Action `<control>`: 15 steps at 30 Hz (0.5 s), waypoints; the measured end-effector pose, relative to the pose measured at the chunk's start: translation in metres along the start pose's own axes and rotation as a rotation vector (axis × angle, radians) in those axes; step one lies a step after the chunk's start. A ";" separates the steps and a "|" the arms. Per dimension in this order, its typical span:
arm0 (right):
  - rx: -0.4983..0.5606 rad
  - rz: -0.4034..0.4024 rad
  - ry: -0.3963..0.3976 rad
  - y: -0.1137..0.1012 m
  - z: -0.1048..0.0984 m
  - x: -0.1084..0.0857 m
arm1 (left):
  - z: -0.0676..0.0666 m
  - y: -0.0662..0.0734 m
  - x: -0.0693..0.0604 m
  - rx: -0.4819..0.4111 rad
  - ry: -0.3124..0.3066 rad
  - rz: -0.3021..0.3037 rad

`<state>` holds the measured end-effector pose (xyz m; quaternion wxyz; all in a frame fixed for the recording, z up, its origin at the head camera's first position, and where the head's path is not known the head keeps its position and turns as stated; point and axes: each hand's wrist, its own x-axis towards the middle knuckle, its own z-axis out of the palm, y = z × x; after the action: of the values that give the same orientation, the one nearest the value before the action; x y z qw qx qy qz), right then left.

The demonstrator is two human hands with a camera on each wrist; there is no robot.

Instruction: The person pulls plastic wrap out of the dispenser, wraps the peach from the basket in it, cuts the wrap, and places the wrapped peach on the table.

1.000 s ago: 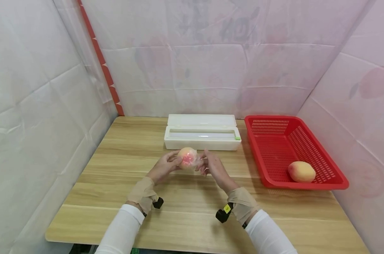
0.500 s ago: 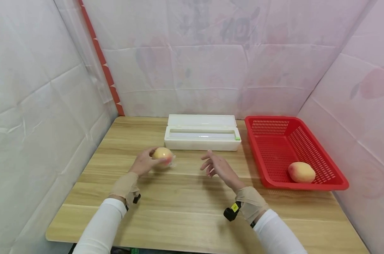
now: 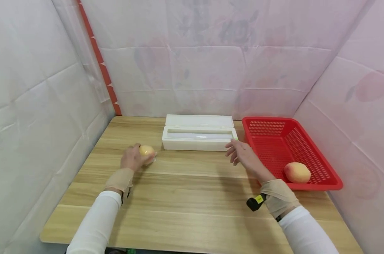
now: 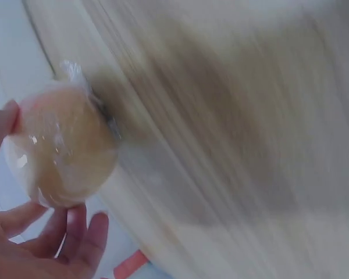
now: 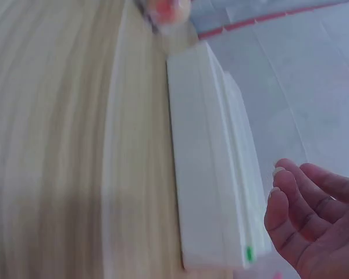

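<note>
A yellow peach with a pink blush [image 4: 64, 145], wrapped in clear plastic film, is held in my left hand [image 3: 132, 158] over the left part of the table. Thumb and fingers grip it from opposite sides in the left wrist view, and a bunched tail of film [image 4: 71, 71] sticks out. My right hand [image 3: 245, 155] hovers with nothing in it, fingers loosely bent, between the white film box and the red basket. The white box [image 3: 195, 145] has its lid raised at the back and a roll inside. A second peach [image 3: 297, 172] lies in the red basket.
The red perforated basket [image 3: 249, 135] stands at the right of the wooden table [image 3: 185, 204]. White sheeting [image 3: 204, 70] walls in the back and both sides. A green slider [image 5: 249, 253] sits at one end of the box.
My left hand has carried the wrapped peach leftward, away from my right hand. My right hand has let go of the film and moved right toward the basket.
</note>
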<state>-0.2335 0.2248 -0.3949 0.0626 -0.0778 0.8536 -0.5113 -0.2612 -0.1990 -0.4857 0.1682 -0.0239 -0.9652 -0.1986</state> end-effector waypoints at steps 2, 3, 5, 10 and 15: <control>-0.060 -0.001 0.048 0.004 -0.017 -0.004 | 0.001 -0.003 0.001 0.103 0.061 0.033; -0.093 0.004 0.068 0.006 -0.026 -0.006 | 0.001 -0.004 0.002 0.142 0.073 0.043; -0.167 0.016 0.107 0.010 -0.045 -0.011 | 0.001 -0.006 0.002 0.182 0.059 0.047; -0.324 0.061 0.154 0.022 -0.084 -0.025 | -0.003 -0.006 0.002 0.033 -0.107 -0.051; -0.405 0.073 0.163 0.035 -0.103 -0.032 | -0.005 -0.008 0.002 -0.108 -0.183 -0.125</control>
<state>-0.2238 0.3363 -0.3762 -0.0052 -0.0163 0.9432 -0.3317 -0.2624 -0.2085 -0.4838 0.0649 0.0093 -0.9641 -0.2572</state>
